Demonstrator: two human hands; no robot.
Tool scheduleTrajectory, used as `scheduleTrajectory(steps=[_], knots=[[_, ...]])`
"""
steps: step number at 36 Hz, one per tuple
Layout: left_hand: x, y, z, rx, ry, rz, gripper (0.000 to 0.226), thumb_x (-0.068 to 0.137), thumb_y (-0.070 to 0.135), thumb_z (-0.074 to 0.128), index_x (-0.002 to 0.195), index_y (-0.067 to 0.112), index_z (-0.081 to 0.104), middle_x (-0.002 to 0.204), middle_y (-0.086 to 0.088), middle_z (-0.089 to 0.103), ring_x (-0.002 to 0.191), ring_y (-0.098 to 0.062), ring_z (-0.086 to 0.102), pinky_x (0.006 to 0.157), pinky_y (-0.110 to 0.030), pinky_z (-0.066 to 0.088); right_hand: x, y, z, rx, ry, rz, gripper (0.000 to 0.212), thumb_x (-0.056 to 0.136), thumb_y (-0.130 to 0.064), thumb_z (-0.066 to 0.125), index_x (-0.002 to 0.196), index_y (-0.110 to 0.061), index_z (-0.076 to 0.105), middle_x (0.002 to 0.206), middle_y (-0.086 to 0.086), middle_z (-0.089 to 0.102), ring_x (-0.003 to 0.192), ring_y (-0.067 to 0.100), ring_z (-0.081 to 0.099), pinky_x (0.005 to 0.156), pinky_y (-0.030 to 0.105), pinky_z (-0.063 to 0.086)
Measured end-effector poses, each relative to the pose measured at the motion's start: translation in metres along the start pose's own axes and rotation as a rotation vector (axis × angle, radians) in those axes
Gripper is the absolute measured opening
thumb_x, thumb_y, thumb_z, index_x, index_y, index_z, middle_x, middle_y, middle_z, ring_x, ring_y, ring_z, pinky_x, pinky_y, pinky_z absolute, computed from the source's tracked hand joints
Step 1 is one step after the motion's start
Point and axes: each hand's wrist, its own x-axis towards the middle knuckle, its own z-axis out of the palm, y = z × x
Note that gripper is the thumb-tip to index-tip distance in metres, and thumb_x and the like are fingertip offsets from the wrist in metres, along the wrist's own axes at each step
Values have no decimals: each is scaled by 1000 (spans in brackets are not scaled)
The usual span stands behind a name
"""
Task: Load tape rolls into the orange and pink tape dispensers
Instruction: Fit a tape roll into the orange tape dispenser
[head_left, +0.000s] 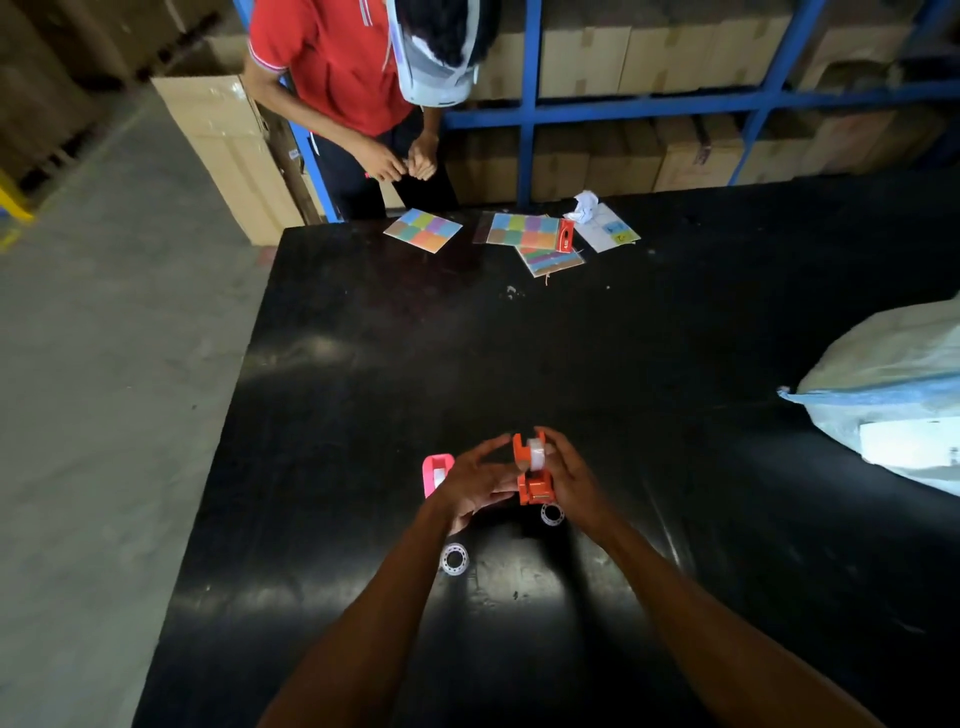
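An orange tape dispenser is held above the black table, with a clear tape roll seated in its cradle. My right hand grips the dispenser from the right side. My left hand touches its left side with fingers spread. A pink tape dispenser with a roll inside lies on the table just left of my left hand, partly hidden by it. Two clear tape rolls lie loose on the table: one under the orange dispenser, another near my left wrist.
A person in a red shirt stands at the far edge. Colourful sticky-note sheets, more sheets, and crumpled paper lie there. A white sack rests at the right edge. Blue shelving with cardboard boxes stands behind.
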Motion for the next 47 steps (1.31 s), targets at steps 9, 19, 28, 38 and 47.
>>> scheduleTrajectory(steps=[9, 19, 28, 38, 47], knots=[[-6, 2, -5, 23, -11, 32, 55, 77, 28, 81, 128, 33, 60, 114, -8, 75, 106, -23, 73, 103, -43, 52, -4, -13, 4, -36, 10, -22, 31, 106, -32, 41, 136, -34, 51, 127, 0, 64, 114, 19, 64, 104, 47, 50], [-19, 6, -7, 9, -2, 52, 59, 73, 32, 85, 126, 31, 61, 113, -8, 76, 105, -24, 73, 100, -42, 54, -7, -24, 7, -38, -28, -57, 36, 106, -27, 41, 141, -24, 50, 135, 2, 61, 122, 18, 60, 108, 44, 47], [-26, 7, -9, 22, -17, 60, 60, 75, 30, 84, 130, 27, 59, 115, -10, 75, 107, -25, 72, 102, -43, 53, -9, -25, 4, -33, -100, -56, 35, 106, -32, 42, 139, -30, 50, 133, -2, 62, 119, 14, 62, 106, 44, 50], [-29, 14, -5, 0, 59, 150, 49, 75, 27, 85, 120, 28, 66, 108, -8, 77, 100, -25, 75, 82, -31, 62, -7, -39, 8, 45, -60, -71, 36, 105, -28, 45, 140, -21, 53, 134, 2, 63, 122, 16, 61, 110, 44, 46], [-35, 15, 1, -39, 82, 212, 36, 86, 40, 70, 121, 34, 64, 113, -1, 76, 103, -20, 74, 74, -21, 60, -2, -44, 6, -13, -97, -108, 32, 106, -36, 39, 135, -31, 51, 126, 1, 65, 111, 14, 65, 98, 36, 53]])
